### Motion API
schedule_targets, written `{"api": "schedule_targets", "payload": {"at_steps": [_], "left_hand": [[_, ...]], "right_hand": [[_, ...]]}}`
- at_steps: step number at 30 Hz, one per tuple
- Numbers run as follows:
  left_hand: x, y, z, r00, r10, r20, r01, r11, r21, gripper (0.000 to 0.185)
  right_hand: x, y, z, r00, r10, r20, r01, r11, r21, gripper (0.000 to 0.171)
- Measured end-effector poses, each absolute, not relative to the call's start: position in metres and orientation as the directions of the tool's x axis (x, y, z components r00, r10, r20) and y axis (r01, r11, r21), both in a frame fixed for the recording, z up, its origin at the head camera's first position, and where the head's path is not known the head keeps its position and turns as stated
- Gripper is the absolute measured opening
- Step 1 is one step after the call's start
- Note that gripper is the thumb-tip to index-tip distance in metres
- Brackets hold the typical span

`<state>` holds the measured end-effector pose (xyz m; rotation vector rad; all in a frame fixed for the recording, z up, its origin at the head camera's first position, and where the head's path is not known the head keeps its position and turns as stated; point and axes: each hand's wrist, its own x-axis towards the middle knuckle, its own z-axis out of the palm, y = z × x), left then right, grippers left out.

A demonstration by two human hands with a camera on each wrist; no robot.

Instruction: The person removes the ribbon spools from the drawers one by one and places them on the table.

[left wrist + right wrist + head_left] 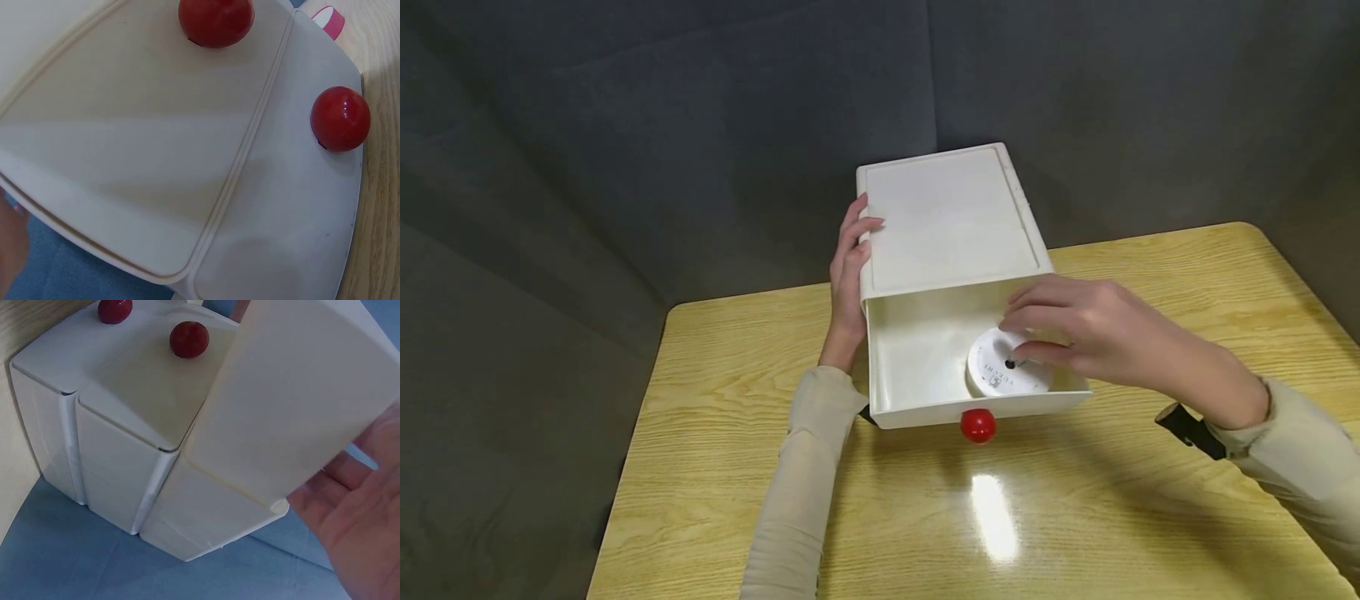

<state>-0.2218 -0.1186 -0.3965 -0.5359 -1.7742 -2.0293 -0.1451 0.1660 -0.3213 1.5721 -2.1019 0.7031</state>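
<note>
A white drawer cabinet point(951, 218) stands at the back of the table, its top drawer point(917, 358) pulled out by a red knob point(978, 426). Against the cabinet's left side rests my left hand point(850, 279), its fingertips over the top edge and its thumb hidden. My right hand point(1078, 327) reaches into the drawer from the right. Its thumb and fingers pinch a round white spool point(992, 362) with printing and a centre hole. The drawer front hides the spool's lower edge. In the right wrist view, the pulled-out drawer covers the fingertips.
Below the pulled-out drawer, two closed drawers with red knobs point(340, 119) appear in the wrist views. A pink and white ring-shaped thing point(329, 22) lies on the wood beyond the cabinet. Dark cloth point(775, 125) hangs behind the wooden table point(722, 467).
</note>
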Motion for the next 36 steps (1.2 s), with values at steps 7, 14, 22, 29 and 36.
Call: {"api": "schedule_targets", "payload": {"at_steps": [7,14,22,29,36], "left_hand": [[-0.222,-0.114,-0.395,-0.848,-0.044,0.528,0.529,-0.116,0.841,0.047],[-0.222,-0.117,-0.395,-0.848,-0.038,0.529,0.53,-0.113,0.84,0.048],[-0.221,-0.125,-0.398,-0.843,-0.055,0.535,0.536,-0.155,0.83,0.036],[-0.221,-0.125,-0.4,-0.848,-0.051,0.527,0.528,-0.152,0.836,0.038],[-0.22,-0.126,-0.398,-0.842,-0.057,0.537,0.539,-0.141,0.83,0.042]], "right_hand": [[-0.141,0.162,-0.321,-0.373,-0.793,0.482,-0.927,0.339,-0.16,0.036],[-0.138,0.153,-0.318,-0.474,-0.781,0.407,-0.88,0.432,-0.197,0.028],[-0.148,0.127,-0.318,-0.555,-0.733,0.393,-0.831,0.472,-0.294,0.015],[-0.146,0.127,-0.318,-0.56,-0.747,0.357,-0.823,0.451,-0.346,0.013],[-0.141,0.141,-0.305,-0.51,-0.848,0.145,-0.829,0.441,-0.343,0.052]]}}
